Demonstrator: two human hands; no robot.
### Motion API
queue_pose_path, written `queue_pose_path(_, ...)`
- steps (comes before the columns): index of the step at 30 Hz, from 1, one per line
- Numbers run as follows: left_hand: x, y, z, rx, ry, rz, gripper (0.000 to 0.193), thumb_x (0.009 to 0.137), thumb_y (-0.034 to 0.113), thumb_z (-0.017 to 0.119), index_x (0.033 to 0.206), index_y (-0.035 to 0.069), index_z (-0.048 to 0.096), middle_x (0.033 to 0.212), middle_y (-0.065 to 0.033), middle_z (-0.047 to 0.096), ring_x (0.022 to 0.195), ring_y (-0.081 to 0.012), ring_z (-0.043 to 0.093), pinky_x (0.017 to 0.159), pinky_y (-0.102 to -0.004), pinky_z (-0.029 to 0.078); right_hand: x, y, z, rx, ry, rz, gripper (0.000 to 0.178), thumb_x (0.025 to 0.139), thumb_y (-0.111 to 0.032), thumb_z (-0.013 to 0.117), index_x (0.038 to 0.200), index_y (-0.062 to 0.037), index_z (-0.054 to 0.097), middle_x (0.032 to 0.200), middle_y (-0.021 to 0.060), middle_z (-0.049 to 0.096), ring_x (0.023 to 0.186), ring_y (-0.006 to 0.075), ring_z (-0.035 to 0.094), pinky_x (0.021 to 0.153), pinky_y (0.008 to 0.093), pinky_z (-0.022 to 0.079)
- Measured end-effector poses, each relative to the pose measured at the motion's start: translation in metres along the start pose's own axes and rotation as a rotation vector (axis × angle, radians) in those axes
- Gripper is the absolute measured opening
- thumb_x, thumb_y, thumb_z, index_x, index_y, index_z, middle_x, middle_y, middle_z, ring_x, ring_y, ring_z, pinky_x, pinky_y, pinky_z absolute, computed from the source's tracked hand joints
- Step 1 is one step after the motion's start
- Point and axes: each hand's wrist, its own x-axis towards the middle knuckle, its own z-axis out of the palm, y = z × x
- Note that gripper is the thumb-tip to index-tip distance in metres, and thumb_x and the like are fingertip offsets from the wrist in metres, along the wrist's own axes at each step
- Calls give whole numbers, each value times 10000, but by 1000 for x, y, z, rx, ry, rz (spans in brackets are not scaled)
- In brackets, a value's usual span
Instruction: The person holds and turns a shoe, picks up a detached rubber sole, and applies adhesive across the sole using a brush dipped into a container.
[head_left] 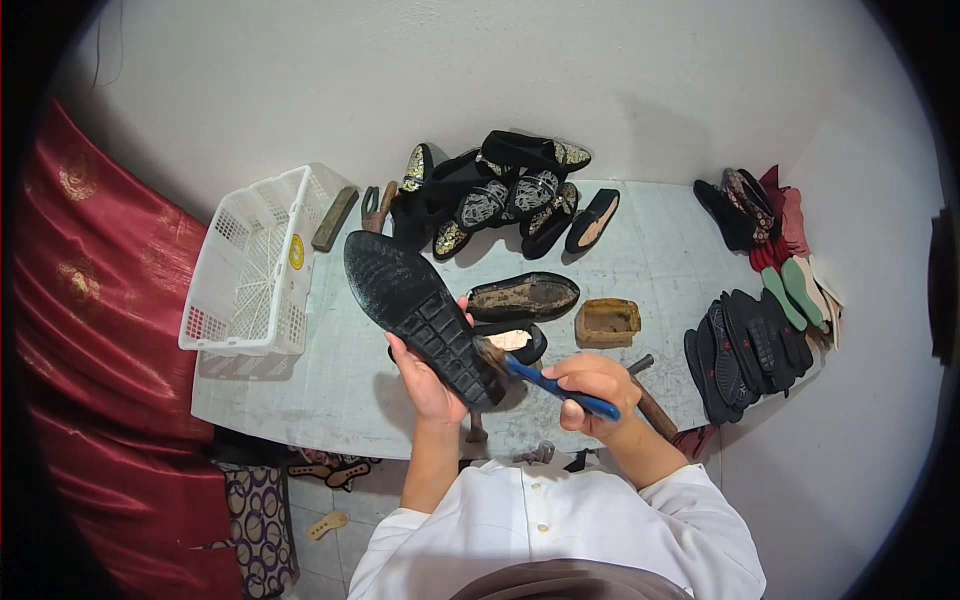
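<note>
Black sole (pixel 425 318) slants 11-to-5 o'clock above table (pixel 655 235), left hand (pixel 434 388) clamped on it. Right hand (pixel 598 388), apart from left, grips blue brush (pixel 575 394), bristles at sole's 4 o'clock edge. Outward: yellowish box (pixel 611 336) 3 o'clock, shoe pile (pixel 505 195) 1, white basket (pixel 290 275) 10.
</note>
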Motion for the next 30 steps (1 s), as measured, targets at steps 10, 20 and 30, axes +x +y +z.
queue_pose_path(10, -2, 1, 11, -22, 19, 20, 603, 926, 526, 242, 1259, 54, 411, 1143, -211, 532, 980, -242, 568, 871, -347, 471, -8, -3, 0, -3, -34, 81, 150, 811, -124, 570, 839, 0, 491, 697, 124, 606, 566, 227, 618, 505, 304, 507)
queue_pose_path(20, -1, 4, 8, -93, -16, 1, 585, 923, 523, 261, 1232, 55, 432, 1105, -165, 551, 1032, -284, 553, 880, -378, 482, -9, -4, -1, -53, -85, 78, 178, 835, -149, 554, 863, 11, 480, 681, 137, 602, 549, 229, 613, 492, 303, 500)
queue_pose_path(30, -1, 6, 7, -171, -42, -75, 599, 917, 538, 255, 1220, 59, 451, 1082, -221, 556, 929, -292, 597, 823, -373, 510, -8, -6, -1, -67, -93, 84, 190, 837, -160, 564, 871, 8, 481, 698, 140, 608, 567, 239, 616, 513, 303, 506)
